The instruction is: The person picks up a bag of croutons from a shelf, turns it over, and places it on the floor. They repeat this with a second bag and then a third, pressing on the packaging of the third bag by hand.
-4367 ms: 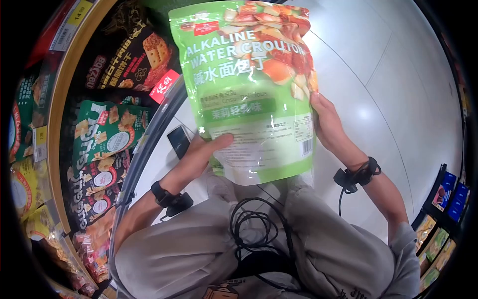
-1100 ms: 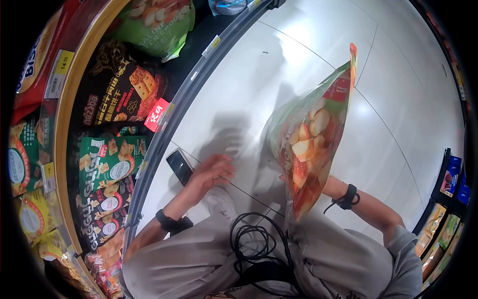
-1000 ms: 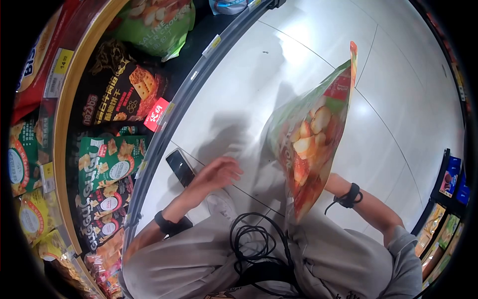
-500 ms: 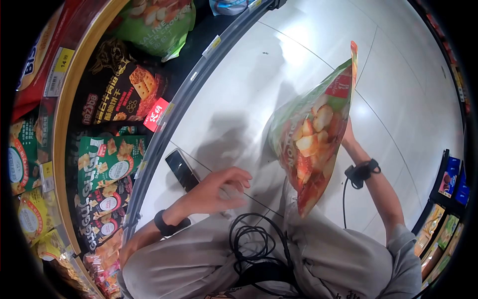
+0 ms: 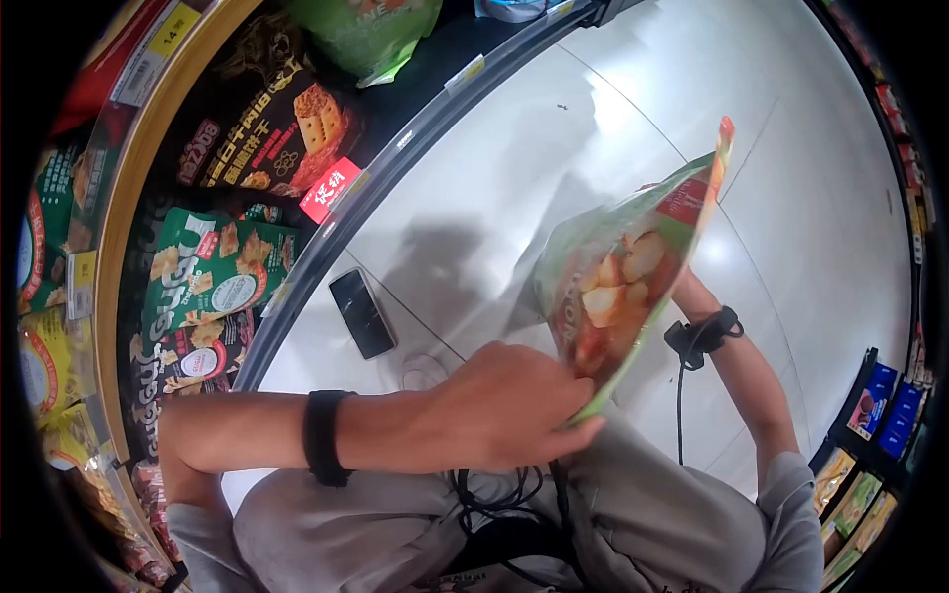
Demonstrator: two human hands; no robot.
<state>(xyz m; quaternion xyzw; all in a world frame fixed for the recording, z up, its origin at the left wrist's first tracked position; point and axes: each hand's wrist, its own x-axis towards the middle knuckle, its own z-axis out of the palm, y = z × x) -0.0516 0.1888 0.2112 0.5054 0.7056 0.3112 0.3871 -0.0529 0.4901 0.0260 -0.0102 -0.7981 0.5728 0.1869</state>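
Observation:
A green-and-red snack bag (image 5: pixel 613 287), printed with golden bread-like chunks, stands tilted in front of me above my right knee. My left hand (image 5: pixel 524 405) has its fingers closed at the lower corner of the bag. Behind the bag is my right hand (image 5: pixel 692 289), supporting it from the far side; most of its fingers are hidden. Each wrist wears a black band, and a black cable hangs from the right one. On the floor left of my left hand lies a smartphone (image 5: pixel 362 314).
Along the left runs a shelf edge (image 5: pixel 395 148) with a dark biscuit pack (image 5: pixel 282 133), a green snack bag (image 5: pixel 222 267) and a red promotion tag (image 5: pixel 330 190). More shelves with blue packs (image 5: pixel 895 415) stand at right. A coiled black cable (image 5: pixel 494 489) rests between my legs.
My left hand has gone from open beside the bag to closed at its lower corner, moving right. The bag has turned slightly, and the view has shifted a little.

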